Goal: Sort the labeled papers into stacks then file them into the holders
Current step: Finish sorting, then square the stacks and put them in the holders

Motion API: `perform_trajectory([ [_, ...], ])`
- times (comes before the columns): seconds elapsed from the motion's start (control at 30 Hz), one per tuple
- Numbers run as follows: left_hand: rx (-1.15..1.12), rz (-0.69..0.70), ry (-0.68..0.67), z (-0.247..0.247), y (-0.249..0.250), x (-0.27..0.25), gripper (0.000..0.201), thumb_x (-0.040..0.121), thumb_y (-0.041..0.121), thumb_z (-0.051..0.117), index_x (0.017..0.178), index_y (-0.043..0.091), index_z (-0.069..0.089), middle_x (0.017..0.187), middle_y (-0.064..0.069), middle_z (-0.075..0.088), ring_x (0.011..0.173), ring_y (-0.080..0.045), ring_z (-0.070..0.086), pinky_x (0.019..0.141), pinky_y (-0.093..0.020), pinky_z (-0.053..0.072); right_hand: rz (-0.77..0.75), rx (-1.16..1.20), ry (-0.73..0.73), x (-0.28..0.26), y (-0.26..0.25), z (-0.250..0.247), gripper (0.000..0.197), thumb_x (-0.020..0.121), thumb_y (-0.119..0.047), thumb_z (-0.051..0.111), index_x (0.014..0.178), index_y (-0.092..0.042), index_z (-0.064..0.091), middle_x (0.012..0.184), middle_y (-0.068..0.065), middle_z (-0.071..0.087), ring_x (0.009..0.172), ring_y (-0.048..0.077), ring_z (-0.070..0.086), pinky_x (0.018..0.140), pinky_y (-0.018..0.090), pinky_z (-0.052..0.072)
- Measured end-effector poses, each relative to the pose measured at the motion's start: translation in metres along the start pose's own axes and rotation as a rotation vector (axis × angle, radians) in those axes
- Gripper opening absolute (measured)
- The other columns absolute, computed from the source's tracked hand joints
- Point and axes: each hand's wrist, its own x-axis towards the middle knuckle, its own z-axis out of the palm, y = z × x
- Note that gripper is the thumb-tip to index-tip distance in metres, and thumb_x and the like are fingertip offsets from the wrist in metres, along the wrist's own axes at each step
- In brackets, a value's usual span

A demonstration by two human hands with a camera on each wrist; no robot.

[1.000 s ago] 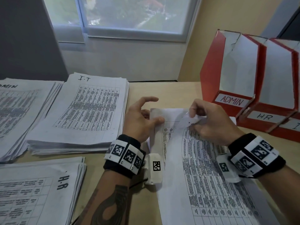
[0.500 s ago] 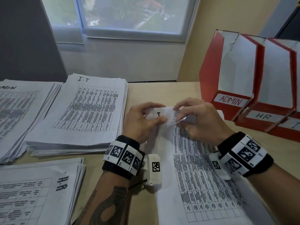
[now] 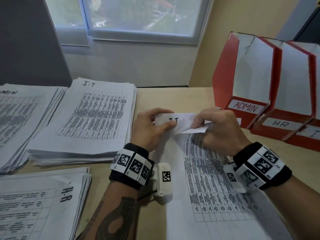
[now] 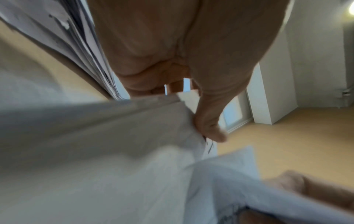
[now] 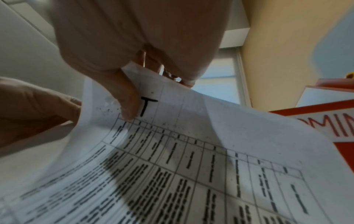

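Observation:
A printed sheet (image 3: 213, 179) lies in front of me with its top edge lifted and curled. Black handwriting shows on the raised strip (image 3: 174, 121). My left hand (image 3: 152, 129) pinches the strip's left end between thumb and fingers. My right hand (image 3: 220, 130) pinches the top right part, thumb on the face beside a handwritten T (image 5: 145, 106). In the left wrist view the thumb (image 4: 208, 127) presses on the blurred white paper (image 4: 114, 136). Sorted stacks lie to the left: I-T (image 3: 93, 116), ADMIN (image 3: 19, 122), H-R (image 3: 39, 205).
Three red file holders stand at the right, labelled ADMIN (image 3: 244, 106), HR (image 3: 280, 123) and one starting with I (image 3: 313, 134). Bare wooden desk (image 3: 173, 97) shows between the I-T stack and the holders. A window and wall lie behind.
Both hands have drawn the sheet's top edge toward me and curled it up, and the handwritten label has come into sight. The stacks and holders have not moved.

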Motion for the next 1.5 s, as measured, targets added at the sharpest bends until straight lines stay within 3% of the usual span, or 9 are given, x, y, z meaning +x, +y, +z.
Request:
perform_trajectory([
  [0.1, 0.074, 0.000, -0.005, -0.004, -0.005, 0.003, 0.022, 0.084, 0.006, 0.082, 0.093, 0.026, 0.079, 0.085, 0.004, 0.076, 0.083, -0.018, 0.072, 0.073, -0.036, 0.063, 0.059, -0.032, -0.036, -0.004, 0.006, -0.012, 0.038, 0.056, 0.016, 0.080, 0.076, -0.016, 0.074, 0.079, -0.007, 0.070, 0.074, 0.007, 0.062, 0.065, 0.024, 0.046],
  [0.23, 0.110, -0.016, -0.035, -0.006, -0.008, 0.003, 0.027, 0.085, 0.003, 0.079, 0.099, 0.024, 0.069, 0.051, 0.015, 0.052, 0.052, -0.004, 0.054, 0.053, -0.016, 0.043, 0.110, -0.021, -0.085, -0.006, 0.006, -0.021, 0.040, 0.055, 0.015, 0.075, 0.076, -0.018, 0.066, 0.076, -0.011, 0.066, 0.072, 0.001, 0.060, 0.058, 0.010, 0.038],
  [0.43, 0.058, 0.006, 0.012, -0.001, 0.003, -0.001, 0.043, 0.067, 0.017, 0.097, 0.098, 0.033, 0.071, 0.072, -0.003, 0.071, 0.069, -0.019, 0.068, 0.069, -0.036, 0.058, 0.107, 0.087, -0.093, -0.004, -0.003, -0.010, 0.055, 0.064, 0.011, 0.084, 0.102, -0.021, 0.061, 0.089, -0.007, 0.067, 0.083, 0.011, 0.067, 0.068, 0.029, 0.057],
  [0.63, 0.034, -0.018, -0.002, -0.001, 0.012, -0.005, 0.051, 0.057, 0.017, 0.101, 0.098, 0.025, 0.071, 0.078, -0.001, 0.072, 0.065, -0.007, 0.065, 0.066, -0.028, 0.059, 0.022, 0.033, -0.079, 0.005, -0.004, 0.000, 0.053, 0.068, 0.007, 0.087, 0.115, -0.014, 0.073, 0.109, -0.006, 0.062, 0.090, -0.001, 0.059, 0.074, 0.008, 0.047],
  [0.77, 0.023, -0.047, 0.001, 0.001, 0.015, -0.007, 0.055, 0.052, 0.021, 0.103, 0.096, 0.025, 0.071, 0.080, -0.001, 0.075, 0.070, -0.010, 0.068, 0.067, -0.025, 0.057, -0.046, 0.002, 0.011, 0.005, -0.001, 0.002, 0.030, 0.068, 0.006, 0.089, 0.091, -0.009, 0.077, 0.101, -0.001, 0.063, 0.081, 0.014, 0.063, 0.069, 0.012, 0.048],
  [1.13, 0.030, -0.051, -0.030, -0.001, 0.015, -0.007, 0.046, 0.063, 0.018, 0.099, 0.100, 0.026, 0.072, 0.083, -0.008, 0.079, 0.077, -0.023, 0.075, 0.072, -0.037, 0.062, -0.054, 0.019, 0.018, 0.002, 0.002, 0.000, 0.019, 0.074, 0.005, 0.083, 0.077, -0.011, 0.073, 0.086, -0.003, 0.068, 0.072, 0.018, 0.065, 0.060, 0.039, 0.053],
  [1.3, -0.040, -0.041, -0.107, -0.002, 0.018, -0.009, 0.050, 0.067, 0.010, 0.096, 0.110, 0.018, 0.070, 0.082, -0.019, 0.077, 0.067, -0.021, 0.067, 0.068, -0.038, 0.059, -0.008, -0.007, -0.102, 0.004, 0.000, 0.001, 0.014, 0.079, -0.005, 0.081, 0.080, -0.017, 0.073, 0.080, -0.013, 0.064, 0.073, 0.010, 0.059, 0.068, 0.029, 0.043],
  [1.43, -0.008, 0.028, -0.077, -0.003, 0.019, -0.010, 0.052, 0.079, 0.003, 0.086, 0.120, 0.024, 0.062, 0.077, -0.006, 0.074, 0.064, -0.013, 0.067, 0.059, -0.028, 0.057, 0.021, -0.007, -0.123, 0.004, 0.005, -0.003, 0.008, 0.082, -0.016, 0.069, 0.076, -0.020, 0.074, 0.079, -0.013, 0.065, 0.074, 0.011, 0.061, 0.066, 0.038, 0.049],
  [1.5, 0.015, 0.062, -0.048, -0.006, 0.017, -0.008, 0.050, 0.087, -0.007, 0.071, 0.116, 0.031, 0.059, 0.095, 0.000, 0.078, 0.080, -0.016, 0.073, 0.066, -0.034, 0.062, 0.060, -0.006, -0.092, 0.004, 0.009, -0.009, 0.009, 0.083, -0.016, 0.071, 0.077, -0.020, 0.075, 0.081, -0.012, 0.067, 0.074, 0.012, 0.064, 0.068, 0.041, 0.053],
])
